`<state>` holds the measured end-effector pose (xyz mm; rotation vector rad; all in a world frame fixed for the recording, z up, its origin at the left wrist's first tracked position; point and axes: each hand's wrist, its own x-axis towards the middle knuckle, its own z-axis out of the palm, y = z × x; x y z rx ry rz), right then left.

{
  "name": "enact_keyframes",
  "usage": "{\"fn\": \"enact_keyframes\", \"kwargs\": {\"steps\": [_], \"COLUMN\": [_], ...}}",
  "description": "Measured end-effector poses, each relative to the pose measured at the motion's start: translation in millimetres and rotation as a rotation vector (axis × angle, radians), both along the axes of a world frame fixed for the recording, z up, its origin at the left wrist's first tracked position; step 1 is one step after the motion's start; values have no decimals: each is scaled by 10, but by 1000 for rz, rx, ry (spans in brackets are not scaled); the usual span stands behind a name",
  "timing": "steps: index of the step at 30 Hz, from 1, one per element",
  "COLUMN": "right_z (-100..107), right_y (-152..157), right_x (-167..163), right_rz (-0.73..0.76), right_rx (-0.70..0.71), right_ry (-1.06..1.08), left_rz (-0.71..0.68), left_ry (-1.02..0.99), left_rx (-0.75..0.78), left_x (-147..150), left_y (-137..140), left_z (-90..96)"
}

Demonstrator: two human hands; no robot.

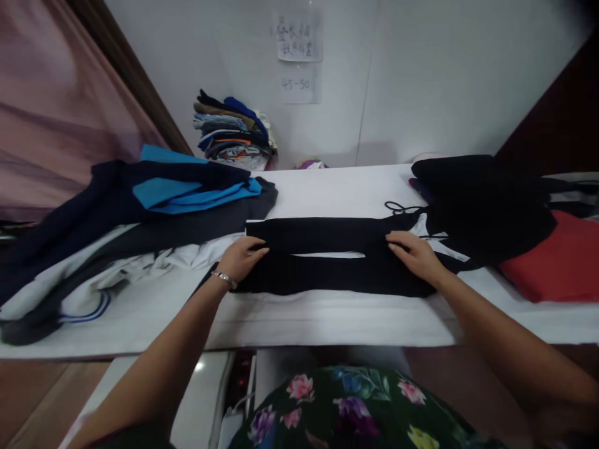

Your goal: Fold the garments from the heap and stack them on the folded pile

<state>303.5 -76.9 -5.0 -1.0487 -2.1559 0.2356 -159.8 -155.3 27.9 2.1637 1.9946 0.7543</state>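
1. The main thing is a long black garment of soft-looking cloth [322,274]. It lies flat in the middle of the white-covered table [327,193], in two long strips with a narrow pale gap between them.

2. The left hand [236,259] is at the left end of this garment, with thumb and forefinger close together upon the cloth. The right hand [415,254] is near the other end, its fingers bent and their tips on the cloth. For both hands, I cannot tell if cloth is pinched or only pressed.

3. I judge the garment to be light and limp, with no stiffness of its own. It should not be fragile, but it will probably crease and sag if it is lifted by one point only. Whether the cloth is slippery, I cannot say.

4. Good places to hold are, in my opinion, the two corners of the left end, and the wider part by the right hand, so that both strips are supported together.

5. A thin black looped cord [395,207] lies beside the right end and could catch a finger. The pile of black clothes [486,209] is also close there, so one should take care to separate the edges.
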Motion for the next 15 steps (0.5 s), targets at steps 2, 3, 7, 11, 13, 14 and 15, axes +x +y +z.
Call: {"fn": "enact_keyframes", "kwargs": {"steps": [2, 3, 7, 11, 13, 14, 15], "right_z": [-12, -25, -123, -274, -349, -382, -410], "right_y": [-341, -477, -760, -792, -770, -752, -730], "right_x": [29, 51, 186, 412, 558, 636, 715], "right_rz": [87, 123, 178, 144, 114, 102, 93], "right_rx": [-9, -10, 7, 83, 110, 117, 123], "right_ry": [-41, -95, -345, -460, -482, -491, -497], "left_rz": [-6, -18, -76, -40, -41, -48, -53], "left_ry": [-59, -73, -16, 50, 42, 36, 32], "left_rx": [39, 61, 66, -31, -66, -78, -88], "left_x": [25, 45, 128, 154, 147, 142, 136], "left_y": [-290, -415, -754, -894, -917, -919, -918], "left_z": [-79, -124, -285, -351, -349, -344, -339]}}
